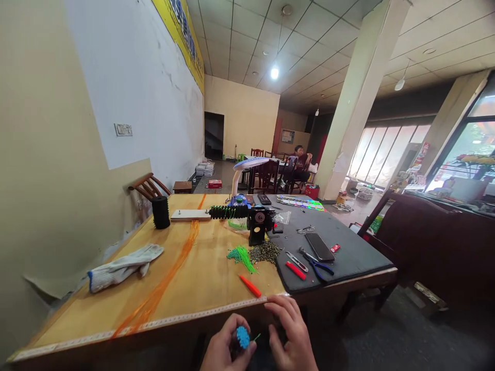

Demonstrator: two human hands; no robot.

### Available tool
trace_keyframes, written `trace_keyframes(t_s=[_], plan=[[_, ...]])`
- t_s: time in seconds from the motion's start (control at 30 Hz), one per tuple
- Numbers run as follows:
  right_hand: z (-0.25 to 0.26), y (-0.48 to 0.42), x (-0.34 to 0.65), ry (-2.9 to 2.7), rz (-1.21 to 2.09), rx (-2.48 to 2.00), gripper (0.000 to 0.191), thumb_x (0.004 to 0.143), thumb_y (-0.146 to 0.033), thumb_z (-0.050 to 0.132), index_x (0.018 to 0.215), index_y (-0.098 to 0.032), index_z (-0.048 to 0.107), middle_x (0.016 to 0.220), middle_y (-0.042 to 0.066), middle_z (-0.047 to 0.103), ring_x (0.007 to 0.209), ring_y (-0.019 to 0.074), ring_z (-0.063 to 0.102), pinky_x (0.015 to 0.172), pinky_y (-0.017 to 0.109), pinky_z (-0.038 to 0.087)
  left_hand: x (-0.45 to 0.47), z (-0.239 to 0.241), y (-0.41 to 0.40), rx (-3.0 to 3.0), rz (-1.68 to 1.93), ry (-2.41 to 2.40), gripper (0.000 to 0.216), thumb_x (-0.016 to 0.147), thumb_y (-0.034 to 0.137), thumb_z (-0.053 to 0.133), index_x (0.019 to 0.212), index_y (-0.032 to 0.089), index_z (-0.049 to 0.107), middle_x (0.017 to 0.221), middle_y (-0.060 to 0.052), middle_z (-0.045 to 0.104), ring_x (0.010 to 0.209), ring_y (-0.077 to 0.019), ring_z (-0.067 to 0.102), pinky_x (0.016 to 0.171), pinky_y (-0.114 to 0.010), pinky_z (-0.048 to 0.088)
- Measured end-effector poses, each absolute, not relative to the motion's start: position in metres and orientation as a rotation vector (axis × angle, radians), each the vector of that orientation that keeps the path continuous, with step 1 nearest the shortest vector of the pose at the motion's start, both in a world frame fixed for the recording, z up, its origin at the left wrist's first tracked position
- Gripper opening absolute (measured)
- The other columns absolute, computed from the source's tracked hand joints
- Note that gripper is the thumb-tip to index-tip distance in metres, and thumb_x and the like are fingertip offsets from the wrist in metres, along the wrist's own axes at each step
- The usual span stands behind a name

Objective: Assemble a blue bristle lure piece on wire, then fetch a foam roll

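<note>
My left hand (224, 346) is below the table's near edge, closed around a small dark object with a blue bristly top (243, 336). A thin green strand sticks out to its right. My right hand (289, 332) is just beside it, fingers curled, its fingertips near the table edge and the dark object; what it holds is hidden. On the wooden table (116, 304) ahead lie an orange stick (249, 286), a bunch of green strands (242, 255) and a pile of small dark pieces (265, 251).
A black winder device (258, 223) with a green-studded rod (229, 212) stands mid-table. White gloves (121, 266), orange strands (170, 273), a black spool (160, 212), a phone (319, 246), pliers (317, 264) and cutters lie around. A person sits far back. A dark chair (425, 242) stands right.
</note>
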State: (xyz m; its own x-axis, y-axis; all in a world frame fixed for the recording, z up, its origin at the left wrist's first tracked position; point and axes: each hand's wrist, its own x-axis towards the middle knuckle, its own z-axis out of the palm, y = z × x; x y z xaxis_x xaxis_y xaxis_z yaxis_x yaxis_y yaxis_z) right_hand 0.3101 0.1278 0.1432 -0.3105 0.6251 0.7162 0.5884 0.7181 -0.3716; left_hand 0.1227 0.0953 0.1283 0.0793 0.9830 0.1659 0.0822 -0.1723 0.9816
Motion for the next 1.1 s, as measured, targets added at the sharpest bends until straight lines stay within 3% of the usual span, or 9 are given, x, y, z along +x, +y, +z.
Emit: trace_keyframes(t_s=[0.17, 0.43, 0.6, 0.83, 1.1], plan=[[0.145, 0.097, 0.296, -2.046, -0.050, -0.855, 0.043, 0.074, -0.007, 0.056, 0.112, -0.024, 0.060, 0.121, 0.006, 0.065, 0.113, 0.0229, 0.058, 0.092, 0.034, 0.053, 0.120, 0.139, 0.083, 1.477, 1.113, 1.076, 0.028, 0.082, 0.041, 0.066, 0.087, 0.019, 0.049, 0.071, 0.005, 0.048, 0.064, -0.0120, 0.044, 0.061, -0.021, 0.037], [0.138, 0.078, 0.292, -2.126, -0.239, -0.866, 0.022, 0.082, -0.010, 0.055, 0.096, -0.025, 0.063, 0.114, 0.003, 0.071, 0.110, 0.0241, 0.060, 0.090, 0.038, 0.052, 0.120, 0.154, 0.068, 1.493, 1.081, 1.050, 0.021, 0.078, 0.031, 0.063, 0.080, 0.019, 0.047, 0.070, 0.004, 0.050, 0.066, -0.0130, 0.044, 0.063, -0.023, 0.039], [0.136, 0.069, 0.290, -2.066, -0.120, -0.957, 0.017, 0.084, -0.012, 0.054, 0.089, -0.025, 0.064, 0.108, 0.003, 0.072, 0.108, 0.0247, 0.062, 0.087, 0.039, 0.052, 0.116, 0.163, 0.058, 1.484, 1.032, 1.091, 0.020, 0.067, 0.020, 0.069, 0.081, 0.017, 0.055, 0.070, 0.002, 0.056, 0.070, -0.0151, 0.050, 0.066, -0.024, 0.040], [0.130, 0.062, 0.291, -1.966, 0.153, -1.033, 0.011, 0.083, -0.016, 0.056, 0.081, -0.023, 0.063, 0.100, 0.005, 0.072, 0.101, 0.0248, 0.063, 0.085, 0.038, 0.054, 0.111, 0.152, 0.056, 1.504, 1.066, 1.126, 0.015, 0.077, 0.029, 0.066, 0.077, 0.014, 0.064, 0.071, -0.002, 0.061, 0.069, -0.0162, 0.052, 0.066, -0.026, 0.041], [0.112, 0.059, 0.287, -1.806, 0.374, -1.029, 0.010, 0.084, -0.014, 0.057, 0.080, -0.022, 0.061, 0.095, 0.004, 0.071, 0.094, 0.0197, 0.064, 0.082, 0.031, 0.054, 0.114, 0.154, 0.055, 1.459, 1.086, 1.094, 0.009, 0.072, 0.016, 0.065, 0.081, 0.015, 0.062, 0.078, -0.003, 0.063, 0.076, -0.0176, 0.057, 0.072, -0.027, 0.044]])
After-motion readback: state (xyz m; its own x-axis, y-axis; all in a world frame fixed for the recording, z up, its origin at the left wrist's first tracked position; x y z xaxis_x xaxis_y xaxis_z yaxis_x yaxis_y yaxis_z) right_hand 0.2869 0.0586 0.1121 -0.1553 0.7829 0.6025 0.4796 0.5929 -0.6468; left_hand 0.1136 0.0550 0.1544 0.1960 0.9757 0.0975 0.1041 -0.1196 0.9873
